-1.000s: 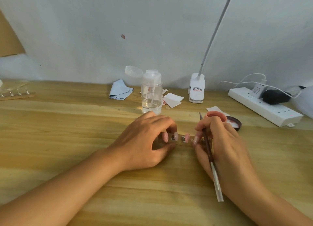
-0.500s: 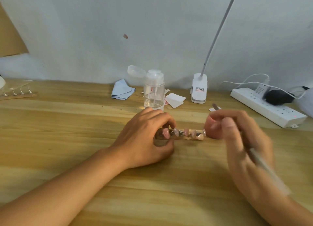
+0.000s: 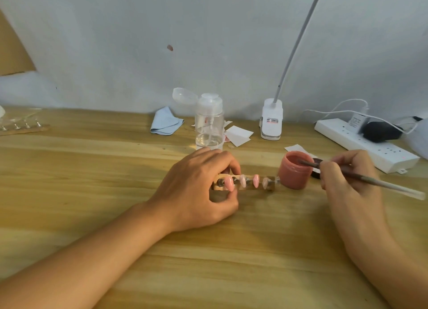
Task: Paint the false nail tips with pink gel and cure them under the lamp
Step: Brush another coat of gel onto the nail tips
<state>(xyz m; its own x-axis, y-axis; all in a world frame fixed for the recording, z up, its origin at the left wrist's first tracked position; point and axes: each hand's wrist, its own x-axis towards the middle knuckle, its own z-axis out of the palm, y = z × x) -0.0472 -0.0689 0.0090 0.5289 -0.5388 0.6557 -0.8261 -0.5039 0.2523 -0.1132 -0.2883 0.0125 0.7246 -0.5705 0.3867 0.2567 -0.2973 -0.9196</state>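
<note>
The left hand (image 3: 199,188) curls its fingers and thumb around the left end of a narrow wooden holder strip (image 3: 249,185) lying flat on the pale wooden table (image 3: 92,174). The right hand (image 3: 347,183), well apart from the left, pinches a thin brush with a dark shaft and clear end (image 3: 375,182). The brush tip dips into the open mouth of a small round pink gel jar (image 3: 294,176).

A row of pointed false nail tips (image 3: 256,181) stands on the strip, each coloured pink. The strip's right end is just beside the jar. A dark round lid (image 3: 315,172) lies behind the jar, partly hidden by the right hand.

Farther back stand a clear plastic pump bottle with its cap flipped open (image 3: 209,123), a crumpled light blue cloth (image 3: 165,123), white paper pieces (image 3: 238,135) and a white clip-base lamp with a thin gooseneck (image 3: 272,121). A white power strip (image 3: 361,144) lies at the right, and a second wooden strip (image 3: 25,129) at the far left.
</note>
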